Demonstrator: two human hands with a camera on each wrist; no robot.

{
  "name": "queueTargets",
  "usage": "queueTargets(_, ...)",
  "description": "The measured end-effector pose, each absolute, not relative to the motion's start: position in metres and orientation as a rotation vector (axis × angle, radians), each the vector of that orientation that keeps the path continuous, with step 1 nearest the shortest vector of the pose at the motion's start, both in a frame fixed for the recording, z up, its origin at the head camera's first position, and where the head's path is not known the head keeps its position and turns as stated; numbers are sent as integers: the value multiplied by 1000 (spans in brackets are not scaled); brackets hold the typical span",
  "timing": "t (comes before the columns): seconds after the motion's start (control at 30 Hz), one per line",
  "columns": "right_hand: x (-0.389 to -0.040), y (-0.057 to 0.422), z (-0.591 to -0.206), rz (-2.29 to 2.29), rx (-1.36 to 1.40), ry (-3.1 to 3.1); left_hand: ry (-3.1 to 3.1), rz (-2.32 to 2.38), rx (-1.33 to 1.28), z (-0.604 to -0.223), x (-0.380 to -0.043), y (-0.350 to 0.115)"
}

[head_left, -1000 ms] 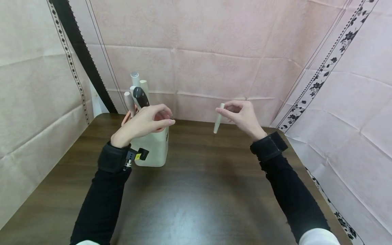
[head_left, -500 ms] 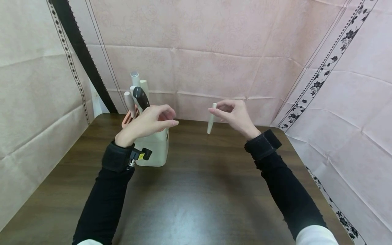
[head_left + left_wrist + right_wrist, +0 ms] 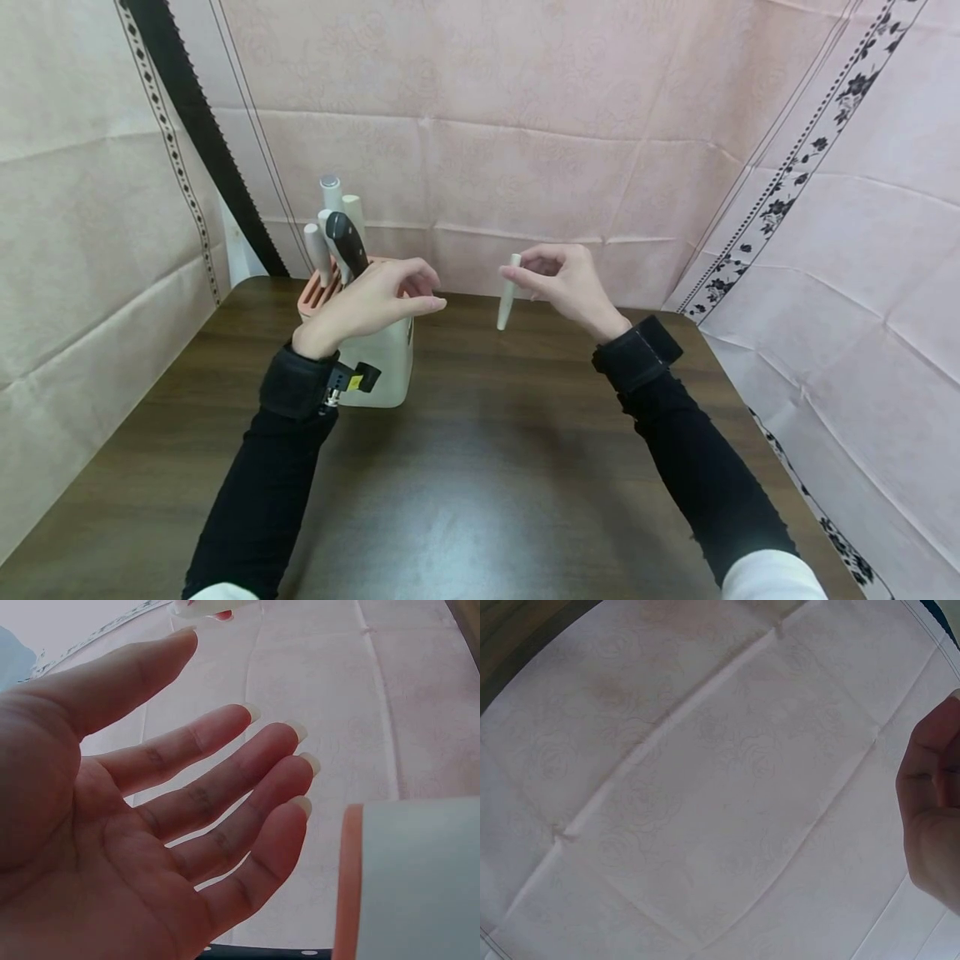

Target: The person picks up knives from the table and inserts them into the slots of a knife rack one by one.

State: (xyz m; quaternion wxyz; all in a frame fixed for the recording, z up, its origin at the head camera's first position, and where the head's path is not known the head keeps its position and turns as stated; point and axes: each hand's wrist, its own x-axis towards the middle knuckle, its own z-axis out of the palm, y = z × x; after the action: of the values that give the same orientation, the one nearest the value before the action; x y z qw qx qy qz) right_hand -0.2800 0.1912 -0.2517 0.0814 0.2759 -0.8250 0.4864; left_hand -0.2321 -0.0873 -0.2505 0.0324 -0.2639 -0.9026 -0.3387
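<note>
My right hand [image 3: 567, 287] pinches a slim, pale green tapered stick [image 3: 507, 302] near its top, between thumb and fingers. The stick hangs nearly upright above the back of the table; its exact kind is unclear. My left hand [image 3: 367, 304] hovers in front of a pale green knife block [image 3: 388, 362] with a slotted, orange-pink top. Its fingers are loosely bent and hold nothing, as the left wrist view confirms with the palm [image 3: 67, 847] and spread thumb. In the right wrist view only part of the right hand [image 3: 934, 802] shows, without the stick.
Out of the block rise a black knife handle [image 3: 347, 242] and several pale handles, among them a grey-white one [image 3: 317, 250]. The brown wooden table [image 3: 465, 467] ends at patterned cloth [image 3: 525, 150] hung behind and at the sides.
My right hand has moved left with the stick, closer to the block. The left hand has drifted slightly right, showing more of the block's slotted top.
</note>
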Motion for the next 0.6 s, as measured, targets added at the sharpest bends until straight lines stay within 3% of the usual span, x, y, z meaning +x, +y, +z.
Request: queueTargets(0.6,-279,173,-246,1404,918,-2444,-2810,-1036,-847,-251,-235,-72)
